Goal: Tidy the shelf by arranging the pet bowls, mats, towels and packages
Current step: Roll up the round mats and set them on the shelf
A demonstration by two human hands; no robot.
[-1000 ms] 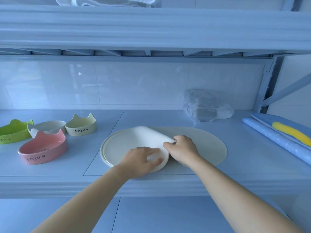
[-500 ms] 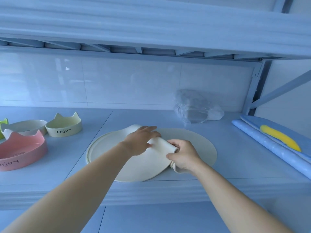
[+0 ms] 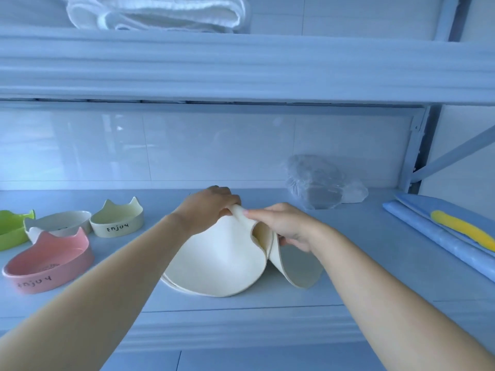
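Observation:
A cream round mat point(image 3: 219, 263) is lifted and folded in on itself above the middle of the shelf point(image 3: 241, 314). My left hand point(image 3: 209, 206) pinches its upper edge from the left. My right hand point(image 3: 288, 226) grips the folded part from the right. The mat's lower edge still touches the shelf. To the left stand cat-ear pet bowls: pink point(image 3: 48, 263), cream point(image 3: 117, 220), white point(image 3: 59, 223) and green point(image 3: 13, 228).
A clear plastic package point(image 3: 321, 188) lies at the back right against the tiled wall. Blue rolled mats point(image 3: 439, 236) with a yellow patch lie at the far right. White folded towels point(image 3: 160, 12) rest on the upper shelf. A metal shelf post point(image 3: 417, 153) stands at the right.
The mat lay mostly flat with one flap rolled over; now both hands have gathered it up and lifted it into a fold. The view has tilted up, showing the towels.

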